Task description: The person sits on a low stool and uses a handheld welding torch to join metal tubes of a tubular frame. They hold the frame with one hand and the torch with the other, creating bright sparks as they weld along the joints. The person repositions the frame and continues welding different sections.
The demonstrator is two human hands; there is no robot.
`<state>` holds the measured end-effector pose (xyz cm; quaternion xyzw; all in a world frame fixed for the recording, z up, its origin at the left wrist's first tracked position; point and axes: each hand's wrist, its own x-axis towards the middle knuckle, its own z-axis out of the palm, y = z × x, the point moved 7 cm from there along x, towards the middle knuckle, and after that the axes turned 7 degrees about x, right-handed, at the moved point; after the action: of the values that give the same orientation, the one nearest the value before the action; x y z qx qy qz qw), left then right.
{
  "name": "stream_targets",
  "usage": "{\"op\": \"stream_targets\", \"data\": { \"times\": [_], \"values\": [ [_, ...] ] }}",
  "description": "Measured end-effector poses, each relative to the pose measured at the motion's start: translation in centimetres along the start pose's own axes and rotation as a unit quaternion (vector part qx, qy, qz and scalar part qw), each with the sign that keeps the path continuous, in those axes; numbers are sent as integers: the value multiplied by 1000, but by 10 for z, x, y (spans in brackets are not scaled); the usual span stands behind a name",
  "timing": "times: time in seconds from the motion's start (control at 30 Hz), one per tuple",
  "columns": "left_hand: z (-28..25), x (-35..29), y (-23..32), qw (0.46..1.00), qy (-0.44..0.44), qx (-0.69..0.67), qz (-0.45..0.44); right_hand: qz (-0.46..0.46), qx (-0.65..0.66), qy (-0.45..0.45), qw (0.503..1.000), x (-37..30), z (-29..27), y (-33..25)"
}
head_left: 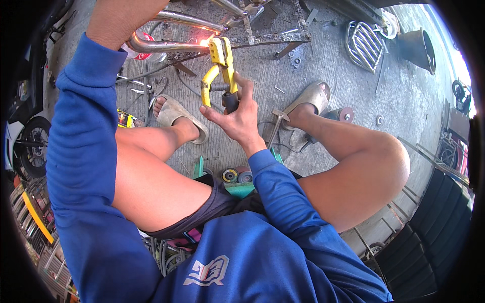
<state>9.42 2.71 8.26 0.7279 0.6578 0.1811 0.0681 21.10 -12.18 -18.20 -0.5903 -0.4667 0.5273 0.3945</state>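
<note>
Clamp sticks up past the right hand, whose fingers hold its black end. Left of the clamp are a shiny tube and the left hand, fingers out of sight, grip unclear.

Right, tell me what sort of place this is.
Probably a welding or metalworking workshop: a glowing spot at the shiny metal tubing, the yellow tool in the right hand, and a rack of bent tubes on the concrete floor.

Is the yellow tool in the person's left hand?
No, the right hand holds the yellow tool below the bright glow.
</note>
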Motion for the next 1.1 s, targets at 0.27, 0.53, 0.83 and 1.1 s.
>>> {"op": "stream_targets", "data": {
  "times": [0.27, 0.53, 0.83, 1.1],
  "values": [
    [-16, -1, 12, 984, -76, 120, -105, 2, 29, -17, 999, 2, 6, 3],
    [-11, -5, 13, 989, -124, -53, -53, 32, 14, -25, 999, 1, 5, 4],
    [8, 4, -17, 993, -8, -116, 28, -5, 61, 24, 998, 1, 4, 3],
    [5, 9, -15, 989, -8, -103, -109, 18, 46, 8, 999, 2, 5, 3]
  ]
}}
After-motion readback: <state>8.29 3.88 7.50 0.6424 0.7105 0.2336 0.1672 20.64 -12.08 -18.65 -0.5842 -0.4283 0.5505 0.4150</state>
